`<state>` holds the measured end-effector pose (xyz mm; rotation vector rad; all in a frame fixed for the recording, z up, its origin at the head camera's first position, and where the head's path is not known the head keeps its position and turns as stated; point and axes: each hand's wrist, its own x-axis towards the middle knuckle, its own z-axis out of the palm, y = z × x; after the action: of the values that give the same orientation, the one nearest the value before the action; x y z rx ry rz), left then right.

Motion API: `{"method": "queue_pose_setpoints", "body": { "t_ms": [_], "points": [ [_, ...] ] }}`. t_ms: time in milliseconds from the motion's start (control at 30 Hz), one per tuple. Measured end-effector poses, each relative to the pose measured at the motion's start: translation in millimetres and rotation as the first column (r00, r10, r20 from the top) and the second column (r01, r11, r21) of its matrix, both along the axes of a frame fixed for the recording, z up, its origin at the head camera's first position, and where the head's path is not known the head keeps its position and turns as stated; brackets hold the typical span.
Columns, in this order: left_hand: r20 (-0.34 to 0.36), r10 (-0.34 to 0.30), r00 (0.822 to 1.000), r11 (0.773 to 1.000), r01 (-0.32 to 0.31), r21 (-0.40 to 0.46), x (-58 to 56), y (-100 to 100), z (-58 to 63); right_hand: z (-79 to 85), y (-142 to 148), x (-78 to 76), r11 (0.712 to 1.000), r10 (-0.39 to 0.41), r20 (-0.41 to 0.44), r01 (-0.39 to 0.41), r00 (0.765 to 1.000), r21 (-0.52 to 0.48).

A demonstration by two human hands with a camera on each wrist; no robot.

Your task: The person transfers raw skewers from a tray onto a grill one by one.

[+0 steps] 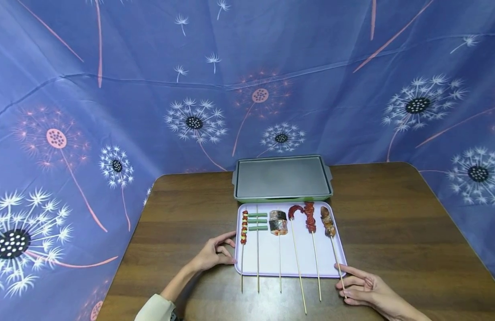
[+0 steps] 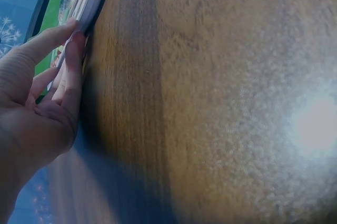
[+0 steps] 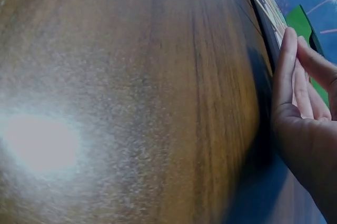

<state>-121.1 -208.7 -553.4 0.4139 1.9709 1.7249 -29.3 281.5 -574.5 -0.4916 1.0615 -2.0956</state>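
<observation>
In the head view, a pale tray (image 1: 267, 263) with a lilac rim carries several food skewers whose sticks stick out past its front edge. My left hand (image 1: 215, 253) is at the tray's left side, its loosely bent fingertips right at the rim. My right hand (image 1: 361, 287) is by the front right corner and pinches the stick end of the rightmost skewer (image 1: 328, 223), which has browned chunks. In the right wrist view, the thumb and forefinger tips of my right hand (image 3: 303, 87) come together. The left wrist view shows my left hand (image 2: 50, 84) beside the tray rim (image 2: 95, 3).
Behind the tray stands a grey rectangular griddle (image 1: 283, 177) with a green base. Other skewers include red-and-green pieces (image 1: 244, 227), green stalks (image 1: 258, 221), fish chunks (image 1: 278, 222), a curled red tentacle (image 1: 295, 211) and red meat (image 1: 309, 217). A blue dandelion-patterned cloth (image 1: 239, 53) hangs around the wooden table (image 1: 183, 214).
</observation>
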Motion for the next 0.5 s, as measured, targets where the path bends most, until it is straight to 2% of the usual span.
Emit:
{"method": "queue_pose_setpoints", "body": {
  "t_ms": [133, 267, 500],
  "points": [
    [-0.011, 0.001, 1.0, 1.0, -0.001, -0.002, -0.1, 1.7, -0.3, -0.7, 4.9, 0.9, 0.999, 0.036, 0.034, -0.034, 0.999, -0.042],
    [-0.025, 0.003, 1.0, 1.0, -0.003, -0.004, 0.0, 3.2, 0.0, -3.3, 7.1, 2.0, 0.993, 0.06, 0.012, -0.058, 0.998, -0.099],
    [-0.032, 0.017, 0.999, 1.0, -0.017, 0.013, 3.2, 0.8, 0.5, -4.0, 7.1, 2.3, 0.989, 0.057, -0.009, -0.058, 0.998, -0.137]
  ]
}}
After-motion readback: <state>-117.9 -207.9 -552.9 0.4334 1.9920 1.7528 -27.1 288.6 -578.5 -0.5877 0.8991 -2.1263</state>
